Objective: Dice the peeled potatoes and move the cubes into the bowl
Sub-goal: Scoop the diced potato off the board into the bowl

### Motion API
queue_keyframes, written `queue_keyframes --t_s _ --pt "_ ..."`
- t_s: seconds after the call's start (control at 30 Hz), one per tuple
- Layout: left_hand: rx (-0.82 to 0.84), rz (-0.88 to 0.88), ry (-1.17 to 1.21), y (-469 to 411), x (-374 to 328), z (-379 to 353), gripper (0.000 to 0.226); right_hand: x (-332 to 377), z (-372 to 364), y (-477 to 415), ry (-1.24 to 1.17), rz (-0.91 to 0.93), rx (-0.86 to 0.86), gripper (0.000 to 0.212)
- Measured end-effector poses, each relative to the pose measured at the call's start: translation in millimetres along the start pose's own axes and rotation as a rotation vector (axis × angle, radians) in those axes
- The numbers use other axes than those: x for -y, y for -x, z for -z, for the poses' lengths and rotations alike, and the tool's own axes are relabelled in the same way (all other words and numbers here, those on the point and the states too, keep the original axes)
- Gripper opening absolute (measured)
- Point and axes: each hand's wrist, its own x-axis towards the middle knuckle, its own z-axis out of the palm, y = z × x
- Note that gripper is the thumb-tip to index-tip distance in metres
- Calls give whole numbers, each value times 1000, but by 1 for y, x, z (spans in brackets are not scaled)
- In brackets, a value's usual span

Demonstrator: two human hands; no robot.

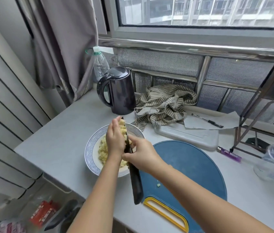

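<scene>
Yellow potato cubes (123, 130) are pressed between the flat, straight-fingered left hand (115, 140) and the blade of the knife (136, 182) gripped by the right hand (141, 153). The bowl (89, 148) sits beneath both hands, and uneven pressure could scatter cubes past its rim.

Lit brightly and evenly by daylight from the window (200, 10) at top. Only soft, faint shadows cast on the worktop (57, 137). Mild glare noted along the steel rail (183, 43) and the kettle (121, 91) lid. Marked wide-angle bowing at the edges, seen in the wall panels (1, 115) left and the rack (259, 101) right. Reasonably sharp at centre; smeared and out of focus at the bags (15, 221), lower left.
</scene>
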Motion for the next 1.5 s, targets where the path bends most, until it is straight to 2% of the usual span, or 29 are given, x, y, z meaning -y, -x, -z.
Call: queue_keyframes --t_s 0.13,0.27,0.33,0.5,0.7,0.87,1.07,1.17,1.3,1.4,1.5 --pt "-16 72 -123 -9 21 15 44 2 -16 -14 -21 -81 -26 25" --pt "-59 -57 -188 -10 20 19 41 -5 -21 -12 42 -74 -13 33" --pt "-59 -135 -180 -10 14 16 41 -8 -24 -11 83 -74 -11 25" --pt "-17 -205 -164 -8 13 6 60 -7 -31 -6 48 -15 -48 23" --pt "-145 28 -184 -17 29 14 53 -5 -25 3 3 65 -82 45" --pt "-193 149 -271 -21 38 21 52 -3 -18 4 -108 19 -160 37" --pt "-137 -18 -213 -16 17 11 56 -11 -9 -3 -319 -164 -175 36" --pt "-5 -239 -199 -1 14 11 64 -19 -5 -3 -457 -225 -195 34" --pt "184 -465 -360 16 28 14 72 -22 0 -4 -745 -224 -157 31" --pt "201 -390 -406 15 38 19 72 -25 6 -5 -912 -211 -60 41" --pt "99 -253 -549 4 47 28 65 -31 16 -1 -1006 -224 -32 40"
